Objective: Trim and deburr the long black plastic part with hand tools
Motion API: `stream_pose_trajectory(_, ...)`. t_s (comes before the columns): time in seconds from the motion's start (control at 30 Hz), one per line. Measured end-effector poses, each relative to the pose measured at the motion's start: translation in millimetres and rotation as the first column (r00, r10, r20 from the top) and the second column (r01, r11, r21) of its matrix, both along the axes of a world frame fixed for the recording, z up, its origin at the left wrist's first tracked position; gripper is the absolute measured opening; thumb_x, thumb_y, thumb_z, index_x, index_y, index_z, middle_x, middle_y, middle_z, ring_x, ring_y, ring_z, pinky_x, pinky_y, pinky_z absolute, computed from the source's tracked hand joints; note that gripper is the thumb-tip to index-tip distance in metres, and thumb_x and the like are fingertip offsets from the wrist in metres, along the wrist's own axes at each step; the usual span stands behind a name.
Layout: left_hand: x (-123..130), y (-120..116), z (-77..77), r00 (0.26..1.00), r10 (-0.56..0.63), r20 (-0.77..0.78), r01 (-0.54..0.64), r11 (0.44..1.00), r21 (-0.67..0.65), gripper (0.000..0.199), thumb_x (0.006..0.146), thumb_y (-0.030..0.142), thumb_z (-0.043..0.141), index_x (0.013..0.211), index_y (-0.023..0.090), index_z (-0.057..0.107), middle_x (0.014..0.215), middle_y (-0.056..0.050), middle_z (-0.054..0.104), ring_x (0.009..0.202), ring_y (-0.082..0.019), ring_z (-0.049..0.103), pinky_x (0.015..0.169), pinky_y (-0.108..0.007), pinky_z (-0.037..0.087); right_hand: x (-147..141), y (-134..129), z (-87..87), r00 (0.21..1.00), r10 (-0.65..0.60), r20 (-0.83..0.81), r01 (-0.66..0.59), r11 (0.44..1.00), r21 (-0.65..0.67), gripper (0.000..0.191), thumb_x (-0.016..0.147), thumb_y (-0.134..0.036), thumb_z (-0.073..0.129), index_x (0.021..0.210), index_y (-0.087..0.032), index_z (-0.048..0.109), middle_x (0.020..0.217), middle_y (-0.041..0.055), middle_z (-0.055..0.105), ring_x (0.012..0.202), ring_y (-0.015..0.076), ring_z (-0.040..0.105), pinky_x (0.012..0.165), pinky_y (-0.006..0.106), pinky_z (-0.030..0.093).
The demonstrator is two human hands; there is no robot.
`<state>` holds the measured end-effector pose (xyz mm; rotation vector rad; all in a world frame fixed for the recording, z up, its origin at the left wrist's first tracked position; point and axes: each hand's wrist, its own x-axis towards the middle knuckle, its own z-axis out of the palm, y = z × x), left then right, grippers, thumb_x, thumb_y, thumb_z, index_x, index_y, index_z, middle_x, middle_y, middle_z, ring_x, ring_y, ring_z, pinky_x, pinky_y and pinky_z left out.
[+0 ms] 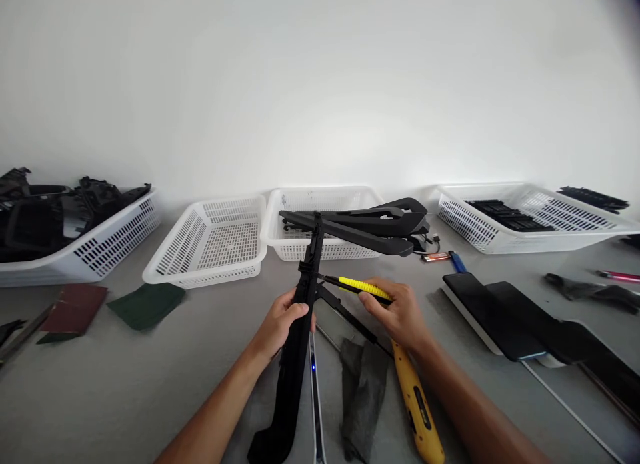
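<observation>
My left hand is wrapped round a long black plastic part, which stands at a slant in front of me. In my right hand is a yellow and black knife, its tip pointing left and at the edge of the black part, near a small clip on it. Whether the tip touches cannot be made out. Behind the upper end of the part, several similar black parts lie across a white basket. Below my right hand lies a yellow-handled tool.
White baskets stand at the left, centre left and right. Phones lie at the right, a grey cloth near the front. Red and green sheets are at the left.
</observation>
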<state>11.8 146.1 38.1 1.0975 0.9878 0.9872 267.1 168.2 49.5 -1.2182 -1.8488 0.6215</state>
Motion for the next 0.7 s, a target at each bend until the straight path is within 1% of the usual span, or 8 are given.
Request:
stream_pose_trajectory(0.07,0.0,0.0,1.2,0.999,0.003,-0.034,-0.003,1.0,0.009,0.039,0.086,0.056,0.068,0.078,0.018,0.067,0.061,-0.003,0.067,0.049,-0.014,0.052,0.047,-0.024,0.039,0.3,-0.8,-0.2,0.999,0.036,0.0,-0.036,0.999,0.0,0.03,0.095,-0.04,0.06,0.092,-0.018,0.08,0.075,0.0019,0.073,0.064,0.017,0.061,0.061,0.027,0.043)
stream_pose_trajectory(0.17,-0.1,0.0,3.0,0.992,0.016,-0.129,-0.013,1.0,0.029,0.067,0.095,0.071,0.052,0.059,0.016,0.068,0.054,-0.004,0.059,0.048,-0.013,0.05,0.047,-0.025,0.037,0.5,-2.2,-1.1,0.999,0.036,-0.013,-0.036,0.999,0.024,0.029,0.095,-0.038,0.061,0.093,-0.017,0.081,0.075,0.0017,0.074,0.062,0.016,0.06,0.06,0.027,0.043)
stream_pose_trajectory(0.2,-0.1,-0.1,3.4,0.989,0.019,-0.147,-0.015,0.999,0.029,0.072,0.096,0.073,0.049,0.055,0.016,0.067,0.052,-0.004,0.057,0.047,-0.012,0.049,0.047,-0.025,0.036,0.5,-2.5,-1.4,0.999,0.033,-0.018,-0.032,0.999,0.039,0.028,0.095,-0.038,0.061,0.093,-0.017,0.081,0.075,0.0017,0.073,0.062,0.0157,0.06,0.059,0.026,0.043)
stream_pose_trajectory(0.3,0.6,-0.7,3.9,0.988,0.026,-0.15,-0.025,1.0,0.007,0.072,0.093,0.075,0.054,0.055,0.016,0.068,0.05,-0.003,0.055,0.045,-0.012,0.047,0.046,-0.025,0.034,0.5,-2.6,-2.1,0.999,0.047,-0.022,-0.045,0.996,0.073,0.028,0.096,-0.037,0.062,0.095,-0.017,0.082,0.075,0.0018,0.073,0.061,0.0153,0.059,0.058,0.026,0.042)
stream_pose_trajectory(0.37,1.4,-1.0,3.9,0.989,0.022,-0.145,-0.023,1.0,-0.01,0.071,0.091,0.076,0.057,0.055,0.017,0.068,0.05,-0.002,0.055,0.045,-0.012,0.047,0.046,-0.025,0.034,0.6,-2.2,-2.4,0.998,0.056,-0.011,-0.055,0.996,0.069,0.028,0.097,-0.036,0.061,0.096,-0.018,0.082,0.075,0.0019,0.074,0.062,0.0157,0.061,0.059,0.026,0.043)
stream_pose_trajectory(0.53,1.8,-0.4,4.0,0.99,0.03,-0.134,-0.032,0.999,-0.014,0.071,0.091,0.076,0.056,0.053,0.018,0.066,0.049,-0.003,0.055,0.044,-0.013,0.049,0.045,-0.025,0.035,2.1,-1.5,-3.5,1.0,0.014,-0.008,-0.013,0.997,0.076,0.028,0.097,-0.037,0.062,0.096,-0.018,0.081,0.078,0.0025,0.076,0.064,0.0168,0.064,0.061,0.027,0.045)
stream_pose_trajectory(0.7,1.5,-1.3,5.2,0.99,0.004,-0.139,-0.006,1.0,-0.013,0.07,0.092,0.075,0.056,0.053,0.017,0.067,0.049,-0.003,0.055,0.044,-0.013,0.049,0.046,-0.026,0.036,2.4,-0.7,-5.5,1.0,0.017,-0.003,-0.017,0.998,0.068,0.028,0.097,-0.038,0.061,0.097,-0.018,0.081,0.079,0.0025,0.077,0.065,0.0173,0.065,0.061,0.027,0.046)
